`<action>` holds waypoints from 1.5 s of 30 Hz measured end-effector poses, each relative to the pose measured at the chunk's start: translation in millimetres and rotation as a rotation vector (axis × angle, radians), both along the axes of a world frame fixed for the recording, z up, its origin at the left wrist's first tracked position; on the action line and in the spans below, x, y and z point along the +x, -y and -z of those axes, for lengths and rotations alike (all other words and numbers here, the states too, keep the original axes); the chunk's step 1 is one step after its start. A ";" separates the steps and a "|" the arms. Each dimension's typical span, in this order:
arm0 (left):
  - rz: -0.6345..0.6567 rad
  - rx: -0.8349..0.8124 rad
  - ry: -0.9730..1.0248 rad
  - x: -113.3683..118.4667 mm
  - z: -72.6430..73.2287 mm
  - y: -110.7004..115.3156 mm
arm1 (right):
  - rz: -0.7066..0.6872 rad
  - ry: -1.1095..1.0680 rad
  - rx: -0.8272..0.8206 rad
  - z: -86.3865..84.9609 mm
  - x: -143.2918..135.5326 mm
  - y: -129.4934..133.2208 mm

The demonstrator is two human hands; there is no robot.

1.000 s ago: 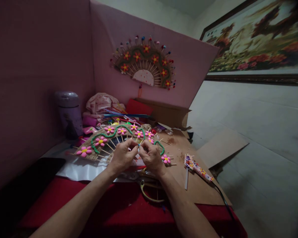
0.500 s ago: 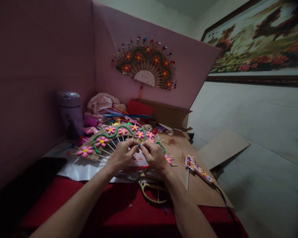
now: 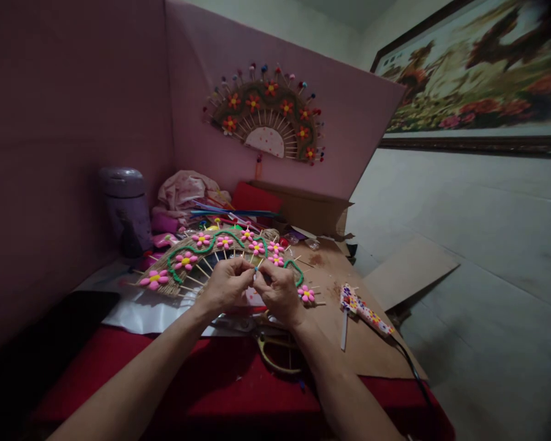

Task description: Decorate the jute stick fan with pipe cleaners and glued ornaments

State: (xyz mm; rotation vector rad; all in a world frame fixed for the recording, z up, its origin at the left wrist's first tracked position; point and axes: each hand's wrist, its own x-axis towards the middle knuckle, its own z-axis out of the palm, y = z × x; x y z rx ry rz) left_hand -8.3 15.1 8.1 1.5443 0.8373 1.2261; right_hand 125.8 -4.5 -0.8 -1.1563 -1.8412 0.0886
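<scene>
Both my left hand (image 3: 229, 283) and my right hand (image 3: 275, 288) are closed in a pinch, fingertips almost meeting, on a small blue piece (image 3: 256, 268) whose kind I cannot make out. Just beyond them lies a half-round craft fan (image 3: 165, 264) of twine and thin sticks. It bears pink flowers (image 3: 185, 261) with yellow centres and a wavy green cord (image 3: 202, 250). My hands cover part of its lower middle. Below my wrists lie scissors (image 3: 280, 361) with gold-coloured handles, partly hidden by my right arm.
To the right, a flower-patterned glue gun (image 3: 366, 313) with a cable rests on cardboard (image 3: 335, 269). A purple bottle (image 3: 126, 211) stands at the back left. A similar fan (image 3: 264, 116) hangs on the pink panel. A dark flat object (image 3: 82, 312) lies at left.
My right hand has turned slightly and its fingers have shifted around the blue piece, which is more covered now. The whole view has moved a little; other things lie as before.
</scene>
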 end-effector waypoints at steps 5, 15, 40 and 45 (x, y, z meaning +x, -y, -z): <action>-0.067 -0.056 0.047 2.2 3.5 -2.8 | -0.009 0.070 -0.012 -1.8 1.8 -2.0; -0.017 -0.221 0.220 -2.8 -2.6 -1.7 | -0.027 0.042 -0.051 -7.1 7.4 -2.7; -0.174 -0.305 0.615 -11.2 -2.9 -16.1 | 0.331 -0.345 0.539 -11.2 16.7 5.3; -0.139 -0.288 0.580 -7.1 -0.3 -13.8 | 0.203 0.090 0.288 -22.0 4.6 10.2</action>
